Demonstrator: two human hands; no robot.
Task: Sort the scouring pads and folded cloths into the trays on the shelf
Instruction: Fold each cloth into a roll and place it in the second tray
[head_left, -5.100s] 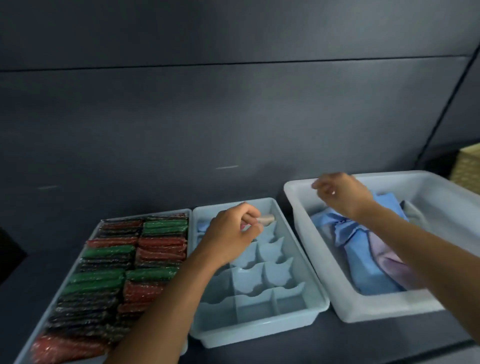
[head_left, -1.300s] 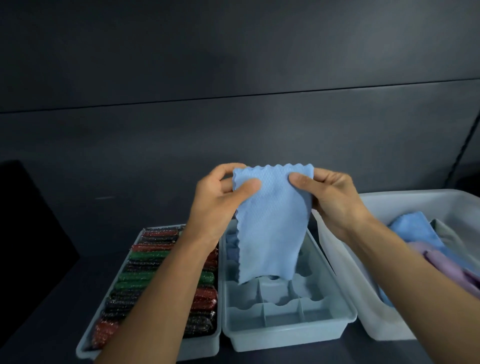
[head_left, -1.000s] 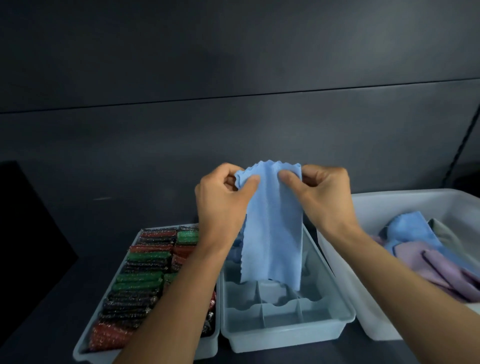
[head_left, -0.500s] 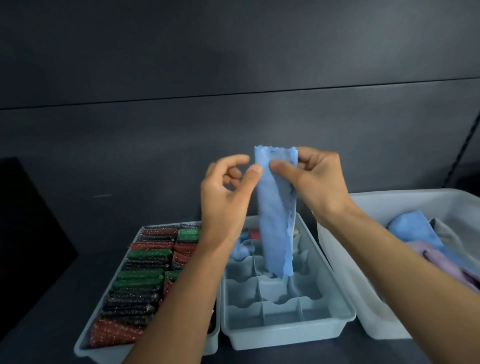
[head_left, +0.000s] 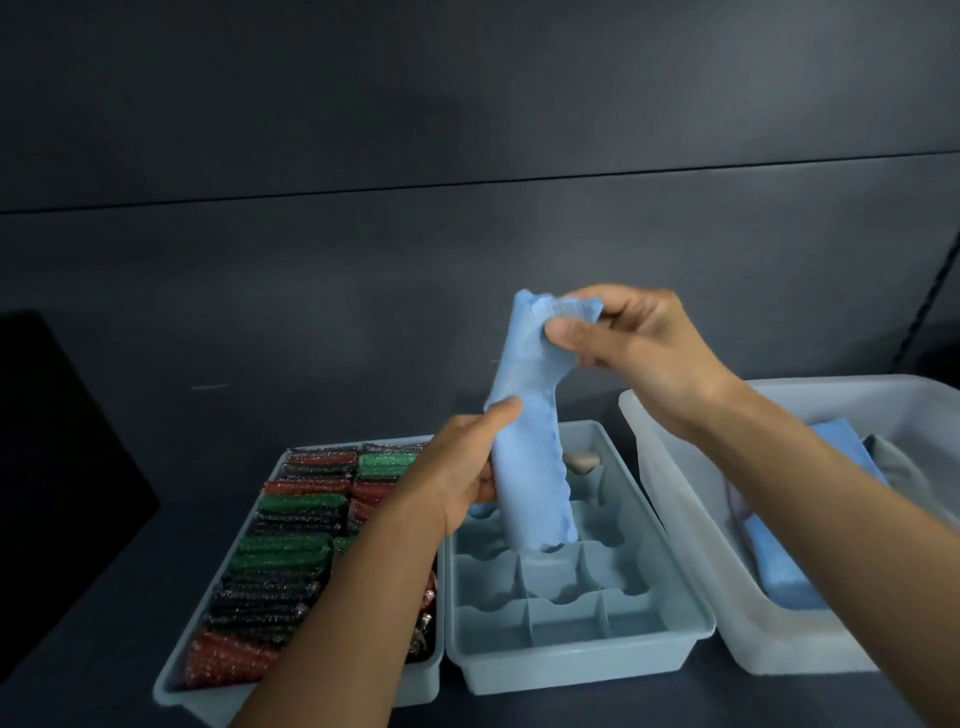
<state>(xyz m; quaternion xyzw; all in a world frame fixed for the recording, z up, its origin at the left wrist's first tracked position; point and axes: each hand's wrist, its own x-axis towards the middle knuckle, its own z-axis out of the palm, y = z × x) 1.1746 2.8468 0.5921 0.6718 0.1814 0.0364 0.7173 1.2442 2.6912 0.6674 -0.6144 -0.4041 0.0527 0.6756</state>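
On the dark shelf (head_left: 104, 597), above the divided tray (head_left: 582, 649), right hand (head_left: 639, 348) pinches the blue cloth (head_left: 530, 441) top (raised high); left hand (head_left: 457, 478) fingers grip its middle.

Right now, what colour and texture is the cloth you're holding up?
Light blue cloth with a waffle-like weave and scalloped edges, seen in the head view, held by the left hand and right hand.

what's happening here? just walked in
A person is folding a blue cloth in mid-air above the divided tray. The right hand pinches its top edge; the left hand holds it lower down, narrowed into a strip. The tray of scouring pads on the left looks full. More cloths wait in the white bin on the right. Most compartments are empty.
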